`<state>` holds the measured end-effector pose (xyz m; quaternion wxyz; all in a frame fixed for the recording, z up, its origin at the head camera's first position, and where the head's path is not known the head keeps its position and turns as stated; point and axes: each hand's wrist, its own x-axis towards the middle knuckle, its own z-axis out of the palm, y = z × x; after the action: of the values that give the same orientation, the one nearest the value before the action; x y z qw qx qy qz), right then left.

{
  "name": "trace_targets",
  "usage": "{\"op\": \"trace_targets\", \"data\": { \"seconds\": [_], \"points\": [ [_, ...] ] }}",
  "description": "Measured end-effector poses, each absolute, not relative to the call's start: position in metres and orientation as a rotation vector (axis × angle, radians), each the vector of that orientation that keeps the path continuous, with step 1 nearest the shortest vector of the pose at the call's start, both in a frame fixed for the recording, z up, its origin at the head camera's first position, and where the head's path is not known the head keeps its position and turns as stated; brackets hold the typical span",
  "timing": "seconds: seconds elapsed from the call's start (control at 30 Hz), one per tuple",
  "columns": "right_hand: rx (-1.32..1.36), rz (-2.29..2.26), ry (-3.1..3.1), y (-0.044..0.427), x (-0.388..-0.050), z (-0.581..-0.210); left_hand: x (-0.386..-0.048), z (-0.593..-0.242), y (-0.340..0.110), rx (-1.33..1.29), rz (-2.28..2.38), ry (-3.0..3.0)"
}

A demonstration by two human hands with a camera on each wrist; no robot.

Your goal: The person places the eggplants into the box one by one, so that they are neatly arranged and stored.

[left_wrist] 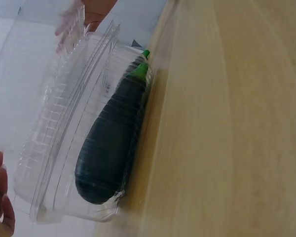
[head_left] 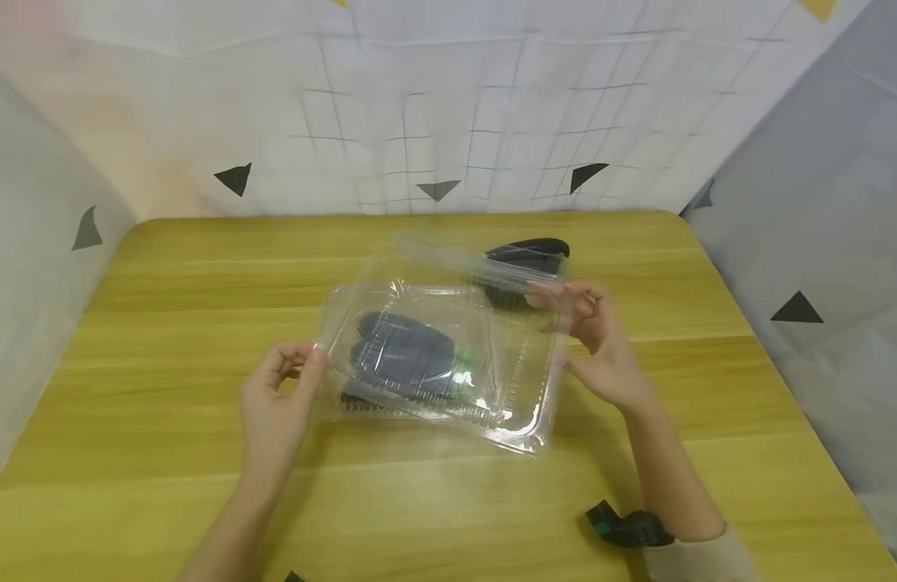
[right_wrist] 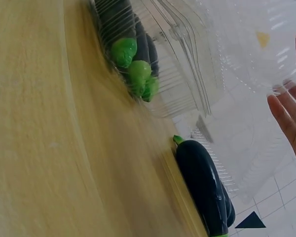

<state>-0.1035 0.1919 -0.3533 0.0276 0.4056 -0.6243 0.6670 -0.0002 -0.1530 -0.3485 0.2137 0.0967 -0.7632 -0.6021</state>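
Observation:
A clear plastic lid [head_left: 524, 408] is held tilted over a clear plastic box [head_left: 334, 303]. My left hand [head_left: 277, 396] pinches the lid's left edge between thumb and fingers. On the right, my right hand [head_left: 601, 347] holds the opposite edge, blurred and partly seen through the plastic. Inside the box lie dark eggplants [head_left: 405, 352] with green caps; three caps show in the right wrist view, and one eggplant [left_wrist: 111, 143] fills the near side in the left wrist view. The lid's outline is faint, so I cannot tell whether it touches the box rim.
More dark eggplants [right_wrist: 200, 180] lie on the wooden table [head_left: 165, 453] behind the box, at the back right. A white cloth wall [head_left: 267, 105] with grid lines and dark triangles stands at the table's far edge. A black band [head_left: 633, 529] is on the right wrist.

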Motion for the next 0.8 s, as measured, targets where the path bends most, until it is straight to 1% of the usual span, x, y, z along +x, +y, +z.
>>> {"op": "trace_targets", "data": {
  "seconds": [0.13,0.2,0.27,0.37,0.5,0.67,0.8],
  "points": [
    [0.954,2.147,-1.986,0.188,-0.098,-0.352,0.001,-0.350,-0.151,0.273,-1.695,-2.067],
    [0.832,2.091,-2.093,0.186,-0.094,-0.351,0.002,-0.350,-0.150,0.263,-1.705,-2.035],
    [0.803,2.042,-2.172,0.185,-0.090,-0.350,0.002,-0.350,-0.150,0.246,-1.701,-2.015],
    [0.831,1.968,-2.245,0.182,-0.084,-0.347,0.001,-0.349,-0.148,0.236,-1.689,-1.997],
    [0.862,2.058,-2.243,0.179,-0.077,-0.341,0.000,-0.350,-0.146,0.225,-1.676,-1.985],
    [0.733,2.057,-2.367,0.176,-0.071,-0.336,-0.002,-0.350,-0.145,0.171,-1.647,-1.999],
    [0.664,2.135,-2.323,0.177,-0.069,-0.335,-0.003,-0.350,-0.145,0.158,-1.634,-2.042]
  ]
}}
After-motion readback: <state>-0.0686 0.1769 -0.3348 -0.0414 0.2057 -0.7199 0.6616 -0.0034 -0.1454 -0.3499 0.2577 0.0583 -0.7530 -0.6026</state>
